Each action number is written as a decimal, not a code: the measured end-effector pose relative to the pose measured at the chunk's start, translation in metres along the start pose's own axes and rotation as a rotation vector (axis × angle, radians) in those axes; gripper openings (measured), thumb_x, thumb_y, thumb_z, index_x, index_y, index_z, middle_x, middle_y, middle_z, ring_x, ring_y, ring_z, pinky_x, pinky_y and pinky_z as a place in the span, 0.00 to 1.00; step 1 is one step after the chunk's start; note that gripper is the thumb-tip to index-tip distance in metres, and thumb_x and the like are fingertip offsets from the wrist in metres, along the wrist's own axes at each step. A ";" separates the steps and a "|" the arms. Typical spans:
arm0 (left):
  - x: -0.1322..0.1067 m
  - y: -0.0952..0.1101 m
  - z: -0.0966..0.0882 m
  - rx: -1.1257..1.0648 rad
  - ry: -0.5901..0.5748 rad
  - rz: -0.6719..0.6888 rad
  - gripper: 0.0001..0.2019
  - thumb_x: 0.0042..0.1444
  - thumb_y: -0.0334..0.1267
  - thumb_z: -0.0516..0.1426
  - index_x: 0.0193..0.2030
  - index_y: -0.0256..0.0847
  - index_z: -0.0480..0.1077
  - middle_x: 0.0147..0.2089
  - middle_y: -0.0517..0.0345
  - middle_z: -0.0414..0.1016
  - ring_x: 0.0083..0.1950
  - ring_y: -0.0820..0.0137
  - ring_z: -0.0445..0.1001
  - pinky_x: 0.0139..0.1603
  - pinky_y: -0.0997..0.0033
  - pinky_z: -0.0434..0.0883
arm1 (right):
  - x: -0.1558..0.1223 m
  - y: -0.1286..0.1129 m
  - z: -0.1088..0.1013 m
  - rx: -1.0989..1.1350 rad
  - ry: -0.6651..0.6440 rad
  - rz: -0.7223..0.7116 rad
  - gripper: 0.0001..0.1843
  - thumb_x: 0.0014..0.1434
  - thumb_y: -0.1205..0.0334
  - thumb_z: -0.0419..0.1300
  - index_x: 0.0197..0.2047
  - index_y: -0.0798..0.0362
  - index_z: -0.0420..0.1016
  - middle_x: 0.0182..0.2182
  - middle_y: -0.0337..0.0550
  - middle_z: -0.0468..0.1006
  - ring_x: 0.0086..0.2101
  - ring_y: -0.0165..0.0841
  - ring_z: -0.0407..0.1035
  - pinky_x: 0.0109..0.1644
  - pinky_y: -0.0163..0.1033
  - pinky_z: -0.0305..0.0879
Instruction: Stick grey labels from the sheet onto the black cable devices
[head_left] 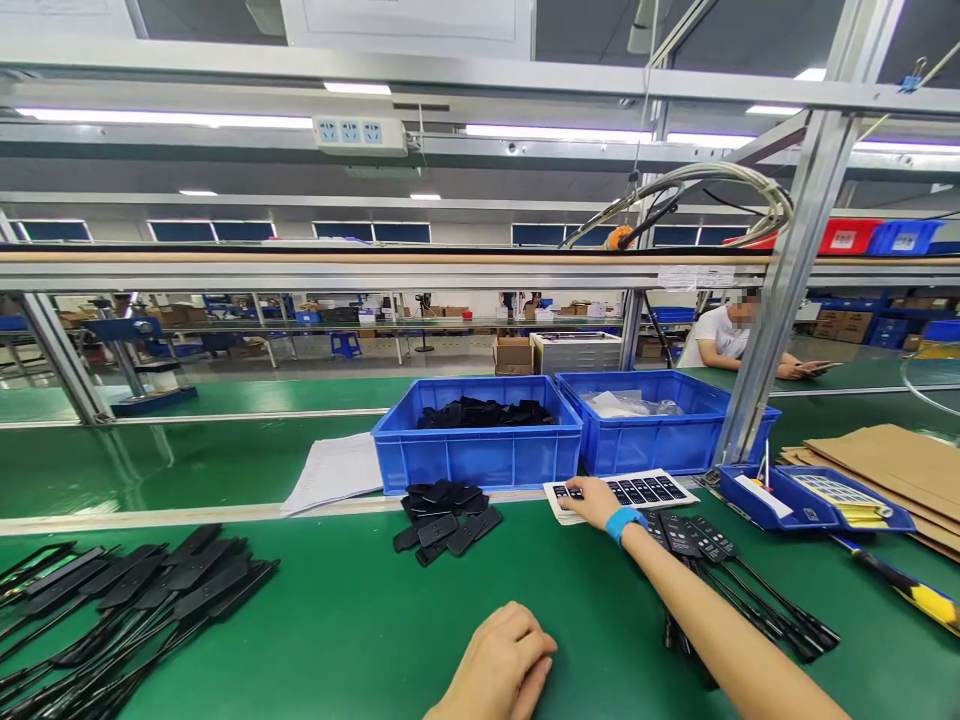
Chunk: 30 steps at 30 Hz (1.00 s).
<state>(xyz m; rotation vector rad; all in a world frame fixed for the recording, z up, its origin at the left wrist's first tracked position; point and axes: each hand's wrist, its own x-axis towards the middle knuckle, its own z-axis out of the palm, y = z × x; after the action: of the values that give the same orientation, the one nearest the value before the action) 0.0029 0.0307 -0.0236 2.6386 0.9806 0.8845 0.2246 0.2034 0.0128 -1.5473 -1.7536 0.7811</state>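
My right hand (592,502), with a blue wristband (625,522), reaches to the left end of a white sheet of black labels (646,489). Its fingertips are closed at a label there. On the green mat nearer me rests my left hand (499,655), fingers curled, with nothing visible in it. Between the hands and the left side lies a small pile of flat black plastic covers (446,517). Beside my right forearm are several black antenna-like parts with cables (694,540), labels on their flat heads. More such cabled parts (172,590) lie in a heap at the left.
A blue bin (476,460) of black pieces stands behind the pile, next to another blue bin (645,445) with plastic bags. Paper sheets (334,470), a small blue tray (780,510), a yellow-black screwdriver (900,583) and cardboard (892,460) lie around. A metal post (780,270) rises at right; a person sits beyond.
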 end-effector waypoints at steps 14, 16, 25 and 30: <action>0.001 -0.002 -0.006 -0.279 0.055 -0.412 0.13 0.58 0.38 0.51 0.43 0.41 0.76 0.38 0.50 0.78 0.40 0.62 0.74 0.42 0.64 0.70 | -0.030 0.001 0.010 -0.562 0.137 -0.383 0.13 0.67 0.61 0.51 0.38 0.56 0.75 0.35 0.46 0.78 0.37 0.34 0.73 0.43 0.42 0.68; 0.004 -0.009 -0.005 -0.541 0.139 -0.634 0.20 0.59 0.47 0.51 0.51 0.38 0.72 0.43 0.46 0.78 0.41 0.61 0.75 0.42 0.62 0.71 | -0.049 -0.007 0.018 -0.522 0.172 -0.494 0.17 0.69 0.63 0.45 0.40 0.54 0.76 0.37 0.49 0.79 0.38 0.35 0.73 0.44 0.40 0.66; 0.006 -0.032 -0.017 -1.020 0.472 -0.809 0.22 0.39 0.36 0.61 0.44 0.36 0.70 0.37 0.52 0.79 0.38 0.64 0.75 0.41 0.68 0.70 | -0.138 -0.028 0.074 -0.241 -0.131 -0.889 0.14 0.65 0.52 0.53 0.41 0.49 0.77 0.37 0.43 0.80 0.34 0.35 0.70 0.38 0.38 0.62; 0.005 -0.034 -0.019 -0.993 0.487 -0.831 0.22 0.39 0.33 0.59 0.45 0.38 0.67 0.31 0.59 0.78 0.31 0.68 0.74 0.35 0.70 0.69 | -0.128 -0.018 0.069 0.113 -0.203 -0.250 0.21 0.59 0.45 0.55 0.27 0.54 0.75 0.26 0.45 0.76 0.29 0.35 0.68 0.35 0.39 0.64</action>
<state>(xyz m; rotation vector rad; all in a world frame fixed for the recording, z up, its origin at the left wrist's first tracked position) -0.0236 0.0595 -0.0187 1.0740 1.1525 1.3051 0.1688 0.0739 -0.0263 -1.1807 -1.9665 0.9177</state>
